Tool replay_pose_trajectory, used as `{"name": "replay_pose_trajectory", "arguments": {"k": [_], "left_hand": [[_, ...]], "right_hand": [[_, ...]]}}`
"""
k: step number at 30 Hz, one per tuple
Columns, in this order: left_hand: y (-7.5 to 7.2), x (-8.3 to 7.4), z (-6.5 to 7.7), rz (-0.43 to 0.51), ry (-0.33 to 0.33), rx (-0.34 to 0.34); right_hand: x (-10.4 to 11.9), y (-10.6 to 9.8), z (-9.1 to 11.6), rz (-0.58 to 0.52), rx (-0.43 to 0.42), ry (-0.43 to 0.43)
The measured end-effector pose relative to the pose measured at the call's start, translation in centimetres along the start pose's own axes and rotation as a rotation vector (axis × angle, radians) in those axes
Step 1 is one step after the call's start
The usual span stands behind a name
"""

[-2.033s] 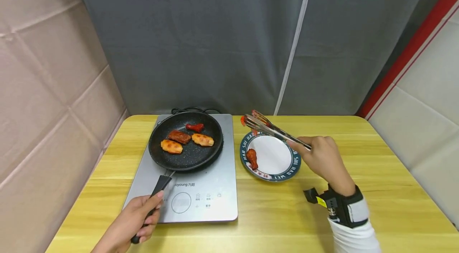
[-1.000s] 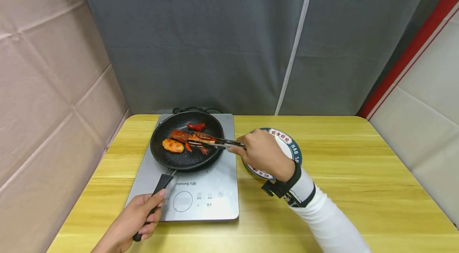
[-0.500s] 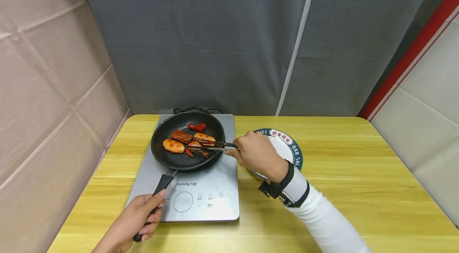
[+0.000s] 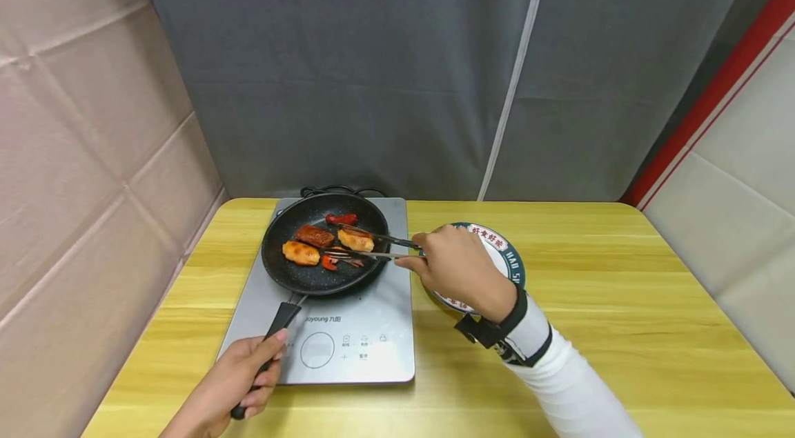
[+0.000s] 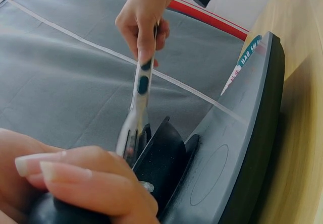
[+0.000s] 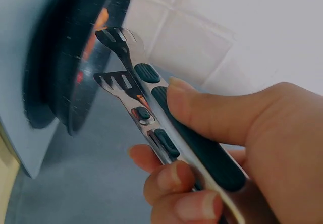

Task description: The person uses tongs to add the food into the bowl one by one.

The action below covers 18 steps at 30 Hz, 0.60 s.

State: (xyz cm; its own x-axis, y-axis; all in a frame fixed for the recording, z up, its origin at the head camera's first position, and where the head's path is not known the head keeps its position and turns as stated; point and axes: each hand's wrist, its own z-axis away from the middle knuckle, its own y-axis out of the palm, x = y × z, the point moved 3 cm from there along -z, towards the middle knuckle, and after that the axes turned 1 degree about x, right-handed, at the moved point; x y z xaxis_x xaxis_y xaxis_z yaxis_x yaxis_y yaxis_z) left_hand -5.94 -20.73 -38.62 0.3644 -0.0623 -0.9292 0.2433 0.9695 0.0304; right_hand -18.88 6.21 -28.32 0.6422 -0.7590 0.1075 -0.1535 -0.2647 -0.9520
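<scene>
My left hand [image 4: 239,376] grips the black handle [image 4: 284,314] of a round frying pan [image 4: 310,281]. My right hand [image 4: 456,265] holds metal tongs [image 6: 202,161] with dark green grips; their slotted ends stand apart, with nothing pinched between them in the right wrist view. In the head view they reach over the pan's right side, either side of a golden chicken wing [image 4: 355,239]. A red, shrimp-like piece [image 4: 329,263] lies partly under the lower tong arm. Another wing [image 4: 301,252], a brown slab of meat [image 4: 315,236] and a red drumstick [image 4: 341,219] share the pan.
The pan sits on a silver induction cooker [image 4: 329,372] at the left of the wooden table [image 4: 621,300]. Right of it is a blue-rimmed plate [image 4: 515,264], partly hidden by my right hand. A black cord [image 4: 340,187] lies behind the cooker; a grey curtain hangs behind the table.
The tongs have moved left from over the plate to the pan. The red piece they held lies in the pan, and their ends have spread. The left hand stays on the handle.
</scene>
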Motion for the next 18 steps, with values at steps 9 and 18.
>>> {"name": "replay_pose_trajectory", "arguments": {"k": [9,18], "left_hand": [[-0.2,0.0,0.0,-0.011,-0.018,-0.003],[-0.2,0.1,0.0,-0.015,-0.034,0.004]], "right_hand": [[-2.7,-2.2,3.0,-0.017,-0.102,0.126],[-5.4,-1.6,6.6,-0.035,-0.025,0.266]]}}
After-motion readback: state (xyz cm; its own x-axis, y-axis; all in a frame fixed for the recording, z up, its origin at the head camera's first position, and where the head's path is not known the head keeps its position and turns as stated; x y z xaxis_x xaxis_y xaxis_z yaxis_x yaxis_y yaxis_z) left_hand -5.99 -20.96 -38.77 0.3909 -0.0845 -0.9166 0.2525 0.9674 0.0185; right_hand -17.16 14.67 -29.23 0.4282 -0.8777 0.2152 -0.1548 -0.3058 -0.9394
